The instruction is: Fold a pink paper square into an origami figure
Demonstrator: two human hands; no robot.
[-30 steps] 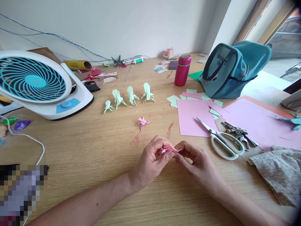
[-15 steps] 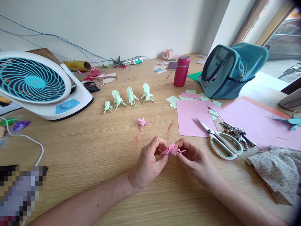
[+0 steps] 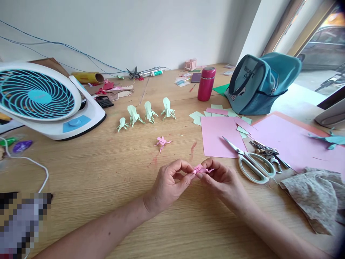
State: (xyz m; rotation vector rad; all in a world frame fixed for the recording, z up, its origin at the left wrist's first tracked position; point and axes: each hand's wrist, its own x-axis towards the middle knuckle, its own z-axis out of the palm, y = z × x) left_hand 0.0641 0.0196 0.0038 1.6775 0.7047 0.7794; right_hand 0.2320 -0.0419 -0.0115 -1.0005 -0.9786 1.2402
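Between my two hands, just above the wooden table, is a small pink origami figure [image 3: 199,169] with thin folded limbs. My left hand [image 3: 172,181] pinches its left end between thumb and fingers. My right hand [image 3: 221,178] grips it from the right, and one thin limb sticks out past the right fingertips. Parts of the figure are hidden behind my fingers. Beyond my hands lies a second origami figure [image 3: 162,142], pink and shaped like a frog. Several pale green origami creatures [image 3: 150,112] stand in a row farther back.
White-handled scissors [image 3: 257,167] lie partly on a pink paper sheet [image 3: 219,135], beside keys [image 3: 272,155]. A cloth [image 3: 312,198] is at the right. Behind stand a magenta flask [image 3: 206,84] and a blue bag [image 3: 261,84]. A fan [image 3: 86,124] occupies the left.
My left fingers have slid from covering most of the pink figure to pinching its left end. More of its body and right limb now shows. The camera view has shifted slightly.
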